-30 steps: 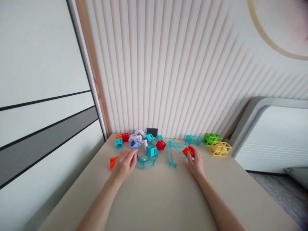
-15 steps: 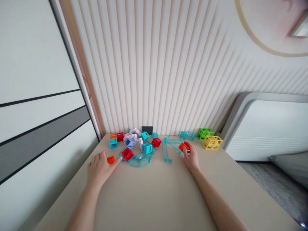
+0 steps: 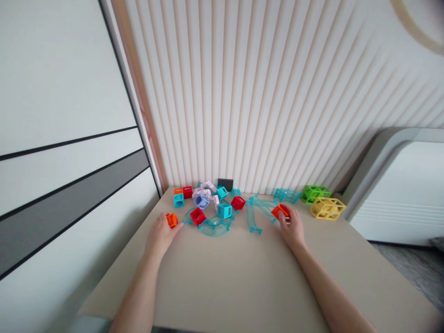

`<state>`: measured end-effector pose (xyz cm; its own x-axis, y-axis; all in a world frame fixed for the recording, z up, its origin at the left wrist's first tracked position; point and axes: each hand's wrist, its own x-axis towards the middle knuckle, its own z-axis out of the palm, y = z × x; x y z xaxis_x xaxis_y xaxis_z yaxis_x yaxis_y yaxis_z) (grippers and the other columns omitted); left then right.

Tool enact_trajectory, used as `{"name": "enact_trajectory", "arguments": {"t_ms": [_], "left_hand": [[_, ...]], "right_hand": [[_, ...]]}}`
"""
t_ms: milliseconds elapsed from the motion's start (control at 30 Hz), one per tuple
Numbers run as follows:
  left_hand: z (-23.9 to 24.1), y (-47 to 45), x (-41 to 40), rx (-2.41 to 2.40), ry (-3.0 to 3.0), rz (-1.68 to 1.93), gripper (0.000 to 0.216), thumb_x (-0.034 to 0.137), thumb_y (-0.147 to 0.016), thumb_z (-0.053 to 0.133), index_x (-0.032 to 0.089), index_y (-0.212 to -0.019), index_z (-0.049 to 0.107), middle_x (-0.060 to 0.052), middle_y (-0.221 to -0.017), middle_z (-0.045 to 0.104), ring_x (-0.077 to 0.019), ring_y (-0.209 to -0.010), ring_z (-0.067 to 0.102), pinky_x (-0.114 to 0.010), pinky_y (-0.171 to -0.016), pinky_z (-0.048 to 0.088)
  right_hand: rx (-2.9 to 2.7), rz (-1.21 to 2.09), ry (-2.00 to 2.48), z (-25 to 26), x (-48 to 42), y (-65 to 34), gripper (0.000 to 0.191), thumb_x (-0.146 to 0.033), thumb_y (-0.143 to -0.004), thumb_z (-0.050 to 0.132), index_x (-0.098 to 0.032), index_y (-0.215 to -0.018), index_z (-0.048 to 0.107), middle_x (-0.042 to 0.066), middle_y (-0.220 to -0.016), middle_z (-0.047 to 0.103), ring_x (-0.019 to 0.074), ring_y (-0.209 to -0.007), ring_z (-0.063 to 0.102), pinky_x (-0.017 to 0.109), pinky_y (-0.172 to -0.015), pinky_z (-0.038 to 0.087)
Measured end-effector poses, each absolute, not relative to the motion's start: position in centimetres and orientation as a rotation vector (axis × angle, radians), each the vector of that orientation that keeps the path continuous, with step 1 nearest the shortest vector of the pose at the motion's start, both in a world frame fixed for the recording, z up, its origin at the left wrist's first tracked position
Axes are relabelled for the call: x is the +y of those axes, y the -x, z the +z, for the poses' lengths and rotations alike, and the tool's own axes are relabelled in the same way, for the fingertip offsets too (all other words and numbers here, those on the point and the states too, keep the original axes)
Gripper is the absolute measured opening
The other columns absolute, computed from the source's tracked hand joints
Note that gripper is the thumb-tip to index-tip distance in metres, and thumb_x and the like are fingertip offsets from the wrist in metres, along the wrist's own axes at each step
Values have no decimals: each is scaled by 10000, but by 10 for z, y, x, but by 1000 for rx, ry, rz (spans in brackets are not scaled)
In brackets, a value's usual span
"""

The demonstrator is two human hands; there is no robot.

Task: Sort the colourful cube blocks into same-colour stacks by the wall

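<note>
My left hand (image 3: 160, 232) rests on the beige table (image 3: 236, 277) with its fingers closed round a small orange cube (image 3: 171, 220). My right hand (image 3: 293, 227) grips another orange cube (image 3: 279, 211) further right. Between the hands lie a red cube (image 3: 198, 216) on a clear teal curved track piece (image 3: 213, 227), a teal cube (image 3: 224, 210) and a second red cube (image 3: 237, 202). A teal straight track piece (image 3: 251, 217) lies just left of my right hand.
Against the ribbed wall sit more small cubes (image 3: 183, 195), pale lilac pieces (image 3: 204, 196) and a dark block (image 3: 225, 184). A green lattice cube (image 3: 314, 194) and a yellow lattice cube (image 3: 327, 208) stand at the right. A white unit (image 3: 402, 194) borders the table's right side.
My left hand let go of the red cube near the curved track, moved left and closed on the orange cube. My right hand kept hold of its orange cube. The camera shifted.
</note>
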<state>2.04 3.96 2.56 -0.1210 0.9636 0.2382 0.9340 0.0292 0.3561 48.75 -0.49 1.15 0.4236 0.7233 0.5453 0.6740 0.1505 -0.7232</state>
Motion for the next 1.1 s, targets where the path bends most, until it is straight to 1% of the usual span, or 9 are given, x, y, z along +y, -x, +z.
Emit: {"name": "enact_trajectory", "arguments": {"t_ms": [100,367,500,600,733,800,900,967,1100], "left_hand": [[29,-21,41,2219,-2010,737,505,507,-845,627,147,-1181,514,-164,-1131,686,-315,-1069,664,-364,-900,493],[40,-25,32,2183,-2050,664,379,558,-856,609,208,-992,553,-100,-936,692,-314,-898,691,-371,-749,513],[52,-34,32,2094,-2049,1286,469,558,-864,608,169,-1119,549,-138,-1032,670,-323,-980,670,-421,-842,534],[68,-63,31,1690,-2164,1633,516,502,-855,666,168,-1221,524,-155,-1157,636,-320,-1106,630,-460,-962,514],[83,-128,22,1104,-2263,1447,390,320,-865,686,240,-1228,569,-120,-1279,599,-282,-1223,583,-457,-1075,458],[78,-161,15,899,-2175,1297,452,265,-860,677,258,-1299,569,-116,-1280,610,-274,-1235,582,-442,-1087,451],[54,-195,7,720,-1802,1168,565,302,-864,681,243,-1400,512,-111,-1255,642,-250,-1149,633,-423,-1041,491],[35,-205,4,683,-1482,1133,612,386,-859,698,232,-1410,481,-79,-1128,683,-225,-1024,675,-407,-965,535],[16,-206,-3,664,-1198,1112,518,453,-783,781,200,-1191,585,-70,-1075,693,-220,-994,677,-388,-946,542]], "right_hand": [[-1283,28,1546,12,-5,-486,416,-460,-907,517,-179,-1186,642,135,-1114,661,191,-722,634,334,-594,566],[-1166,118,1449,12,-6,-469,454,-501,-888,571,-186,-1210,625,136,-1108,680,234,-853,662,367,-681,570],[-987,355,1222,17,-6,-441,584,-534,-853,658,-202,-1320,544,116,-1112,700,232,-900,686,403,-798,575],[-861,453,1063,25,-3,-412,594,-517,-823,718,-213,-1306,557,105,-1134,705,237,-989,682,401,-856,568],[-689,612,995,33,6,-371,482,-548,-865,662,-203,-1200,631,95,-1128,712,223,-941,702,369,-801,578],[-632,682,950,33,9,-355,432,-559,-889,627,-205,-1134,656,78,-1083,721,213,-896,715,368,-800,582],[-621,708,908,31,5,-342,406,-575,-904,602,-215,-1078,674,58,-1021,730,212,-860,720,375,-802,586],[-660,691,947,29,-3,-342,421,-578,-904,608,-216,-1107,680,66,-1036,734,217,-858,713,368,-773,585],[-711,690,1009,29,-20,-352,475,-567,-895,638,-201,-1195,679,96,-1137,723,224,-886,702,373,-778,578]]}}
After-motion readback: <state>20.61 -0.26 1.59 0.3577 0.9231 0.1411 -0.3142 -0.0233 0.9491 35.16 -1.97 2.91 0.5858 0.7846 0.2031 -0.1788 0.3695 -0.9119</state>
